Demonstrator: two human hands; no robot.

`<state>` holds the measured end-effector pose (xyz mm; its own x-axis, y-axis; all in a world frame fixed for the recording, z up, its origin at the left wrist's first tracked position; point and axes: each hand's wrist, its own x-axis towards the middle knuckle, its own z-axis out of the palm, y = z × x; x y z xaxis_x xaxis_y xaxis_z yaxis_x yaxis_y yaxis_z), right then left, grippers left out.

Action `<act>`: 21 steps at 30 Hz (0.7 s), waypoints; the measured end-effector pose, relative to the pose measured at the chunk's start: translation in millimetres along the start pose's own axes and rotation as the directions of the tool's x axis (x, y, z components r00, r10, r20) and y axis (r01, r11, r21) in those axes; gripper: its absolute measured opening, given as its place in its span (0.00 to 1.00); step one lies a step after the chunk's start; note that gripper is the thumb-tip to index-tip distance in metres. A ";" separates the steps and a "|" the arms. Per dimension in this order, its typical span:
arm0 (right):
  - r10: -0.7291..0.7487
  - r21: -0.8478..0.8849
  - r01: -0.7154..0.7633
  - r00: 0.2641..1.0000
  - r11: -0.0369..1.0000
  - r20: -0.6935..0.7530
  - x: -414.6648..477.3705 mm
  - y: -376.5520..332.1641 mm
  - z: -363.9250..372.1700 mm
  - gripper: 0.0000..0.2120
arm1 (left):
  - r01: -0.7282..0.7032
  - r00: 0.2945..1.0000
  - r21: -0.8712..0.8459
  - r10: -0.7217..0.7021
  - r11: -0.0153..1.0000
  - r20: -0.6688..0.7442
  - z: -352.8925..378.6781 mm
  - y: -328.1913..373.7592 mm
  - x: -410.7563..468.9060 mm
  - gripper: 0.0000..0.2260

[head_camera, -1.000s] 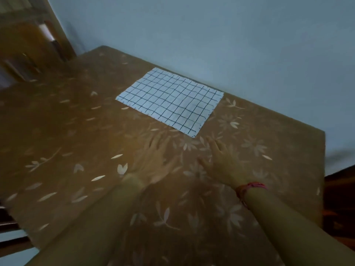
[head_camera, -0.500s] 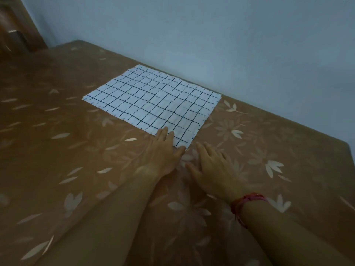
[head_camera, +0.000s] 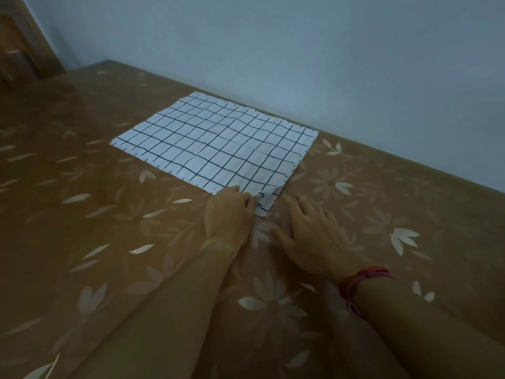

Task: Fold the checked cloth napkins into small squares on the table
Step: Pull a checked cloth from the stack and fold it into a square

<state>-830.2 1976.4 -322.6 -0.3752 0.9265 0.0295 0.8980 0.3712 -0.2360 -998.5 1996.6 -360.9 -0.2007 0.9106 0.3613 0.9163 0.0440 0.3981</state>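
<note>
Napkin (head_camera: 216,149) is now lifting at its near corner, left hand (head_camera: 229,214) pinching it, right hand (head_camera: 308,231) lying relaxed; folding is starting.

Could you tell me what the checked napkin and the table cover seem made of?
The checked napkin: thin matte woven cloth; it lies flat with soft creases, near corner raised. The table cover: probably satiny fabric or vinyl; its pale flower print shines.
</note>
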 end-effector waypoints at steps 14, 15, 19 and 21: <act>-0.067 0.018 0.068 0.998 0.998 -0.022 36.0 -23.1 -11.4 0.30 | -0.069 0.990 -0.032 0.072 0.997 0.122 -25.8 -20.6 -1.4 0.09; -0.060 0.024 0.060 0.998 0.998 -0.006 38.6 -24.7 -9.6 0.30 | -0.069 0.988 -0.049 0.075 0.996 0.135 -25.5 -21.1 -1.2 0.10; -0.003 0.064 -0.001 0.999 0.998 0.049 43.7 -23.0 3.1 0.29 | -0.034 0.982 -0.072 0.047 0.997 0.185 -19.1 -14.3 3.5 0.21; 0.007 0.064 -0.011 0.998 0.998 0.067 42.6 -19.8 8.9 0.29 | -0.009 0.985 -0.034 0.015 0.999 0.170 -14.8 -11.1 3.6 0.16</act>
<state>-866.0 2007.9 -325.3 -0.3835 0.9228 -0.0377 0.8858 0.3560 -0.2978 -1014.5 1993.3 -351.6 -0.1251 0.9679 0.2181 0.9059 0.0217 0.4230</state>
